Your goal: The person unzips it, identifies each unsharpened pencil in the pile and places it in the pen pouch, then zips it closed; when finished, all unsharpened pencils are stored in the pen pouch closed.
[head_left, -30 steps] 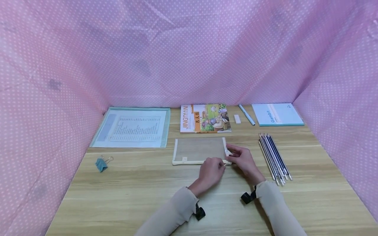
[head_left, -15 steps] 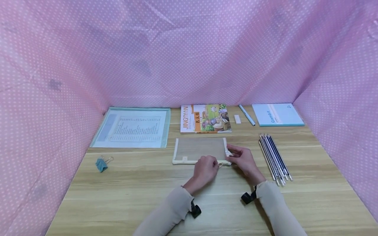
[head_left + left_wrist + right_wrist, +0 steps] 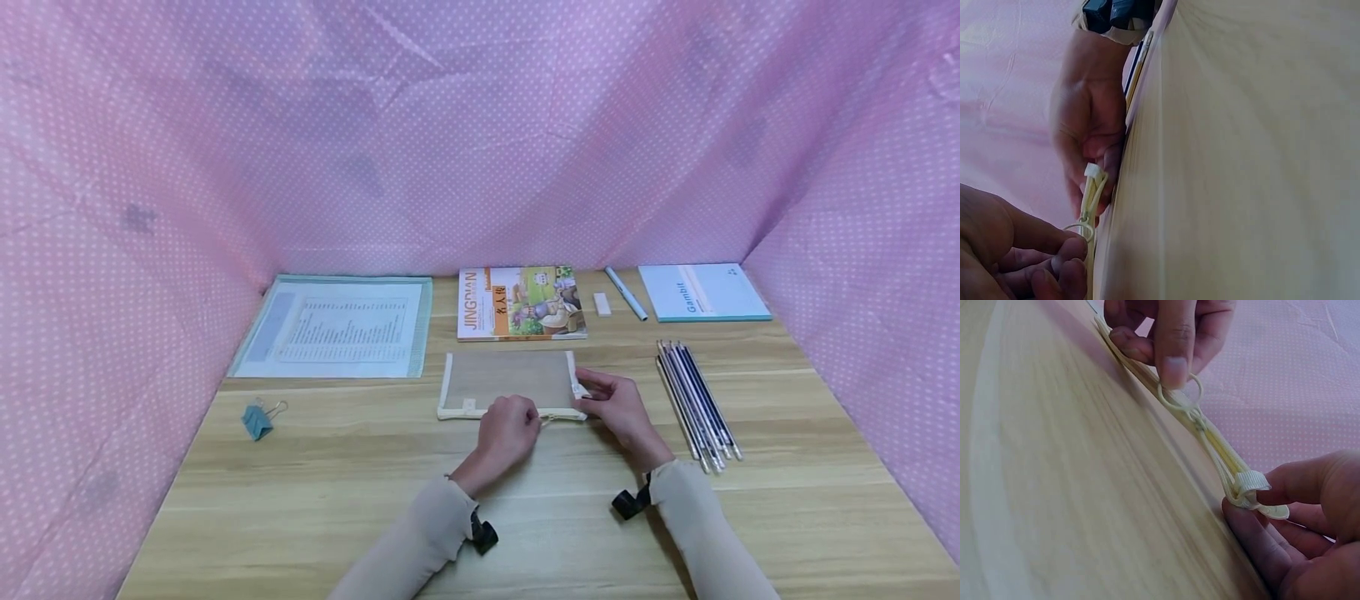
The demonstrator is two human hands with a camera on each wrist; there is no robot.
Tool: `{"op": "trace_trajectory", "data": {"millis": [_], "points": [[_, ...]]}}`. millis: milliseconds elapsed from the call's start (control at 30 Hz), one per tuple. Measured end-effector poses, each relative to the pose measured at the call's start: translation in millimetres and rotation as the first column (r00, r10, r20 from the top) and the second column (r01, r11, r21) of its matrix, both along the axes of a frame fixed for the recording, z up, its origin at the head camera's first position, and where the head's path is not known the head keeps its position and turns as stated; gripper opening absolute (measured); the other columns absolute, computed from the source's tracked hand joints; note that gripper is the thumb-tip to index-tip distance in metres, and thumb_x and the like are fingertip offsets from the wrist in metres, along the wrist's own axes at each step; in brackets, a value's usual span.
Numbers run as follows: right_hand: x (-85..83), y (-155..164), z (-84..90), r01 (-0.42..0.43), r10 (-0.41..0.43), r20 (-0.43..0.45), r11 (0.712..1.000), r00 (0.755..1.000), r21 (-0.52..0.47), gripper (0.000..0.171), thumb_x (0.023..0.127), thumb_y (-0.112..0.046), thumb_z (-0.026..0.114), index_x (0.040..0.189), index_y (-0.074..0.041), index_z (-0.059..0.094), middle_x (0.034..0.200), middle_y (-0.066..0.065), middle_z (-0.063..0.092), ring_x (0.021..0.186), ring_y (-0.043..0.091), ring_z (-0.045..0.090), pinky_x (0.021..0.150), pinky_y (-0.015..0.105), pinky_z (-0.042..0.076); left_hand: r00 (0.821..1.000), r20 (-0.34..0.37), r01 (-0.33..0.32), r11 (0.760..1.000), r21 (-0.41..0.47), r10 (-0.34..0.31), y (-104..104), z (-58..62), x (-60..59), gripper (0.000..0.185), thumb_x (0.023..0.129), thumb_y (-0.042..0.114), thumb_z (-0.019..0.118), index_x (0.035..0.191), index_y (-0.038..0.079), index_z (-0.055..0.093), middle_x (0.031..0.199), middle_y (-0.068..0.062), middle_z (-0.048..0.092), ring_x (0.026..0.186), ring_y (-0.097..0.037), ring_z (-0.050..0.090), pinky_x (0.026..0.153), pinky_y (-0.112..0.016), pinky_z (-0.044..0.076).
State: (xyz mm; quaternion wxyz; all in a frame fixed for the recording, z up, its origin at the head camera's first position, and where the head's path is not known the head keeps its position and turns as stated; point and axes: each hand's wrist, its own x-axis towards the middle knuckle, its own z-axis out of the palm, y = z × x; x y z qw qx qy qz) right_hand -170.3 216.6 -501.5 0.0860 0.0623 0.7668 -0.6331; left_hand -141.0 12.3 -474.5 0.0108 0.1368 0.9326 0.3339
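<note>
A flat mesh zip pouch (image 3: 510, 375) with cream trim lies on the table, its zipper along the near edge. My left hand (image 3: 506, 429) pinches the ring-shaped zipper pull (image 3: 1200, 394) partway along that edge. Between the slider and the right end the zipper stands parted, as the right wrist view shows. My right hand (image 3: 618, 408) pinches the pouch's right near corner, thumb and fingers around the white end tab (image 3: 1252, 481).
Several pencils (image 3: 697, 404) lie right of my right hand. Behind the pouch are a picture book (image 3: 522, 302), an eraser (image 3: 602, 304), a pen (image 3: 626, 293) and a blue notebook (image 3: 705, 292). Leftward are a document sleeve (image 3: 341, 329) and a teal binder clip (image 3: 257, 422).
My left hand has slid leftward along the pouch's near edge with the zipper pull, away from my right hand. The right hand stays at the corner.
</note>
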Motion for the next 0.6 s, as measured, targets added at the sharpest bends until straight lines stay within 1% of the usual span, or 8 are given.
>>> {"op": "trace_trajectory", "data": {"millis": [67, 133, 300, 467, 600], "points": [[0.2, 0.4, -0.1, 0.001, -0.001, -0.006, 1.000, 1.000, 0.003, 0.059, 0.083, 0.009, 0.070, 0.138, 0.005, 0.052, 0.141, 0.025, 0.053, 0.124, 0.033, 0.061, 0.078, 0.016, 0.056, 1.000, -0.001, -0.003, 1.000, 0.012, 0.003, -3.8, -0.1, 0.4, 0.014, 0.084, 0.006, 0.070, 0.072, 0.010, 0.075, 0.069, -0.001, 0.072, 0.054, -0.006, 0.055, 0.050, -0.019, 0.043], [-0.1, 0.8, -0.2, 0.001, -0.001, -0.004, 1.000, 1.000, 0.011, 0.059, 0.083, 0.009, 0.070, 0.139, 0.005, 0.052, 0.141, 0.024, 0.054, 0.126, 0.035, 0.059, 0.079, 0.016, 0.056, 1.000, -0.004, -0.011, 1.000, 0.014, 0.011, -7.5, -0.6, 0.3, 0.015, 0.084, 0.006, 0.070, 0.071, 0.010, 0.074, 0.069, -0.001, 0.072, 0.054, -0.006, 0.055, 0.050, -0.020, 0.043], [-0.4, 1.1, 0.5, -0.004, 0.004, 0.003, 1.000, 1.000, 0.019, 0.059, 0.083, 0.009, 0.070, 0.139, 0.004, 0.052, 0.141, 0.024, 0.054, 0.126, 0.033, 0.060, 0.080, 0.016, 0.056, 1.000, -0.009, -0.029, 0.999, 0.020, 0.029, -16.8, -1.7, -0.2, 0.015, 0.084, 0.006, 0.070, 0.070, 0.010, 0.074, 0.068, -0.002, 0.072, 0.055, -0.007, 0.056, 0.051, -0.021, 0.045], [0.6, 0.5, 1.1, 0.001, -0.001, 0.015, 1.000, 1.000, 0.022, 0.059, 0.082, 0.010, 0.069, 0.139, 0.004, 0.052, 0.142, 0.023, 0.054, 0.126, 0.031, 0.060, 0.080, 0.016, 0.056, 0.999, 0.006, -0.043, 0.998, 0.038, 0.042, -25.1, -1.5, -0.1, 0.013, 0.085, 0.006, 0.070, 0.073, 0.008, 0.075, 0.069, -0.003, 0.072, 0.054, -0.006, 0.054, 0.051, -0.020, 0.045], [0.5, -0.5, 0.7, -0.001, 0.000, 0.017, 1.000, 1.000, 0.024, 0.059, 0.082, 0.010, 0.069, 0.138, 0.004, 0.052, 0.142, 0.023, 0.054, 0.121, 0.027, 0.063, 0.080, 0.017, 0.056, 0.999, 0.025, -0.046, 0.998, 0.047, 0.045, -30.8, -0.5, -0.2, 0.011, 0.085, 0.006, 0.070, 0.075, 0.007, 0.076, 0.070, -0.005, 0.072, 0.053, -0.006, 0.053, 0.051, -0.019, 0.044]]}}
